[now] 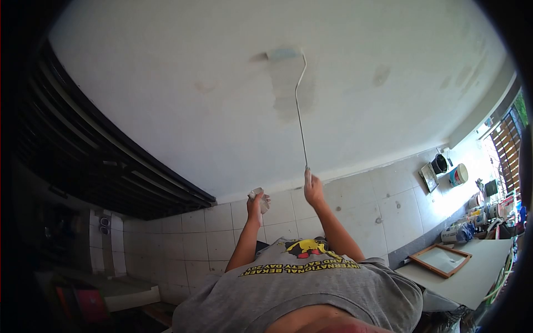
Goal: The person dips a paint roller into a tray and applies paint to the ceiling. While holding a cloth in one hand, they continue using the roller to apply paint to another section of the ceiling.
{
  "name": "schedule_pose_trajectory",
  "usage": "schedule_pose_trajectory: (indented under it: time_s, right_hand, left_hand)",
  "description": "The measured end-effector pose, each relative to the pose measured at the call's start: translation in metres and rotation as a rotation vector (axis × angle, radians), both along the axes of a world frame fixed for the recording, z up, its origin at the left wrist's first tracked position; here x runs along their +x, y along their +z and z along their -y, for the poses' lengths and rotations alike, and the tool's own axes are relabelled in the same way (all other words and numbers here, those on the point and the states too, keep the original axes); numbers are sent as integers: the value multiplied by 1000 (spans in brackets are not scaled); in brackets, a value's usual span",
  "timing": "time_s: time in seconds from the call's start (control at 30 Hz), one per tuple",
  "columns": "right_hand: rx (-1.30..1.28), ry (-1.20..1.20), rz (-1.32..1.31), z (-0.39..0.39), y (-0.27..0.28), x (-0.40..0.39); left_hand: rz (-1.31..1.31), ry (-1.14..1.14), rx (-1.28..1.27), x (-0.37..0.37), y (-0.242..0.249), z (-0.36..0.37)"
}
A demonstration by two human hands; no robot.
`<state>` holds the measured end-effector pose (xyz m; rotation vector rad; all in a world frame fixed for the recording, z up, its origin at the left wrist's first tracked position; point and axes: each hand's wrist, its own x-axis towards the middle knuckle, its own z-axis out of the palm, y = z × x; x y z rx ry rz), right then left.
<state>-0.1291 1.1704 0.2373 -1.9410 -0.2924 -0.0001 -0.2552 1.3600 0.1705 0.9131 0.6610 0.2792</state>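
Pale cylindrical paint-roller sleeve (285, 53) up at the upper middle of the frame, pressed to the broad white wall (177, 105), right at the top of a greyish, damp-looking patch (294, 97)! Down from it runs the thin, bent, light-coloured metal rod (300, 116), and at the centre of the frame the right hand (315, 191) has its fingers wrapped firmly round the pale handle (308, 176). One hand, right at the bottom end, so that's a long lever: a twist of the wrist could tip the sleeve onto one edge and leave a streak. Too much push, and the slim rod might flex or the sleeve skid instead of rolling. Is it wet or nearly dry? Cannot tell; overloaded, it could drip.

Just left of centre, the left hand (254, 207) curls around a whitish, irregular object (265, 207), too small to identify. If there's liquid in it, a careless tilt with attention up high could spill onto the light square-tiled floor (361, 219) and make the footing slick. Over on the left side, the black slatted metal gate (83, 144) could catch spatter from a wide sweep. And at the right, a black bucket (440, 164) stands close by a white bucket (459, 175): an unwatched sidestep that far might knock either one.
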Motion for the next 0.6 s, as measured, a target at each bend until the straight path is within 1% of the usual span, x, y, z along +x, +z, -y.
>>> schedule_pose_trajectory:
  time_s: [0.07, 0.13, 0.17, 0.3, 0.37, 0.43, 0.53, 0.6]
  right_hand:
    - [-36, 32, -62, 6, -21, -15]
    - [-43, 44, -123, 7, -18, -23]
    - [-28, 47, -104, 5, -15, -19]
    - [22, 48, -83, -4, 37, -10]
    - [20, 49, -75, -9, 47, -2]
    - [-16, 41, -59, -10, 41, -2]
    - [-21, 33, -28, -1, -22, -19]
    - [-53, 37, -80, 6, -34, -38]
  left_hand:
    - [-24, -11, 11, -2, 5, 7]
    - [-46, -7, 32, -2, 6, 5]
    - [-62, -2, 42, -5, 4, 6]
    - [-45, -6, -29, -17, -17, 7]
    - [-31, 18, -26, -17, -14, 10]
    - [-23, 34, -23, -22, -7, 11]
    - [-14, 54, -11, -24, 3, 12]
    - [-43, 77, 8, -27, 4, 11]
